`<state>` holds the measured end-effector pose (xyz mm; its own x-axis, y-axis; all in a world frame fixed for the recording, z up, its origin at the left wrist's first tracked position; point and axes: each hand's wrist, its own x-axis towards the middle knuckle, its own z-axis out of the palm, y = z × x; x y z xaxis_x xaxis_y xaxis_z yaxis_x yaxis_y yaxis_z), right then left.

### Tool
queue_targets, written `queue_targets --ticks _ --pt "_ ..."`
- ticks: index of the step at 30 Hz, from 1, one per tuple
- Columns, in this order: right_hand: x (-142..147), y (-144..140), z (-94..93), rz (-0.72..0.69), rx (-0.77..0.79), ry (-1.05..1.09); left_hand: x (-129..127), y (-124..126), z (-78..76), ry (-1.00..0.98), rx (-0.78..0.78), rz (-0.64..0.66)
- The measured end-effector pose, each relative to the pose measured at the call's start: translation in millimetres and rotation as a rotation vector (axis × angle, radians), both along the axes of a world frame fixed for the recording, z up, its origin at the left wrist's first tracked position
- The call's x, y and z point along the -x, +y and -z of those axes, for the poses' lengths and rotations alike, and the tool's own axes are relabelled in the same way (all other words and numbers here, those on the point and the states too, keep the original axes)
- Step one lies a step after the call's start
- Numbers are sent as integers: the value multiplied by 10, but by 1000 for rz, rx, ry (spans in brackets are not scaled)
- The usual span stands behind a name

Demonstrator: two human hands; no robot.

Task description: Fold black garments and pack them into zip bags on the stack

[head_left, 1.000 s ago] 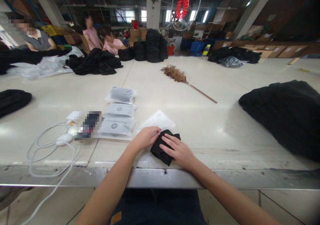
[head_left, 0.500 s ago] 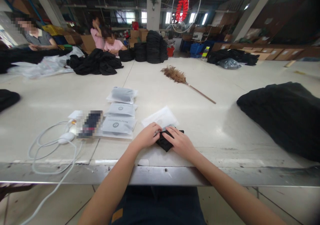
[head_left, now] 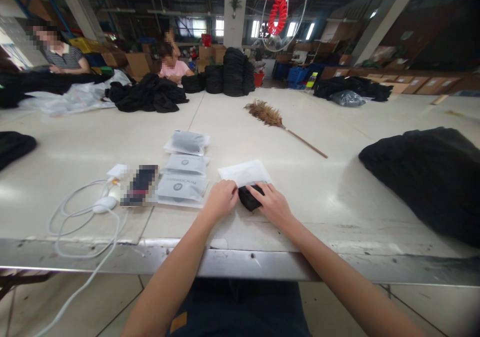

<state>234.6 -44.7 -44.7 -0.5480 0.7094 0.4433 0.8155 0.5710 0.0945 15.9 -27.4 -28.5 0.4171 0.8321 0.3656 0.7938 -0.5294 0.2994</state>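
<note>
A small folded bundle of black cloth (head_left: pixel 247 200) lies on the table between my hands. My right hand (head_left: pixel 275 204) grips it from the right, the fingers laid over its top. At the bundle's left edge, my left hand (head_left: pixel 222 197) is closed, its fingers curled in; whether they pinch the cloth or the bag is hidden. Just behind, a white translucent bag (head_left: pixel 243 171) lies flat, its near end partly covered by the cloth and my hands. Several filled, printed bags (head_left: pixel 182 189) lie in a column to the left.
Left of the bags are a phone (head_left: pixel 140 184) and a coiled white cable (head_left: pixel 62 212). A feather duster (head_left: pixel 266 114) lies farther back. A large black cloth heap (head_left: pixel 423 172) sits at right. Stacked black rolls (head_left: pixel 234 72) and people (head_left: pixel 174 69) are across the table.
The black cloth has become a more compact, thicker bundle. My left hand has drawn slightly back to its left edge with the fingers curled. The view has shifted a little.
</note>
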Motion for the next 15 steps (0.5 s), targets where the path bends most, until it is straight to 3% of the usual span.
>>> queue_targets --ticks 5,7,9,12,15 --pt "100 33 -104 42 9 49 -54 -59 -18 -201 -171 30" --pt "130 64 -120 73 19 135 -61 -53 4 -410 -215 14" --pt "156 100 -118 105 30 259 -68 -18 53 -710 -199 -90" --pt "199 135 -91 120 40 437 -93 61 150 -1037 24 -270" --pt "244 123 -65 89 62 519 -137 100 214 -989 305 -149"
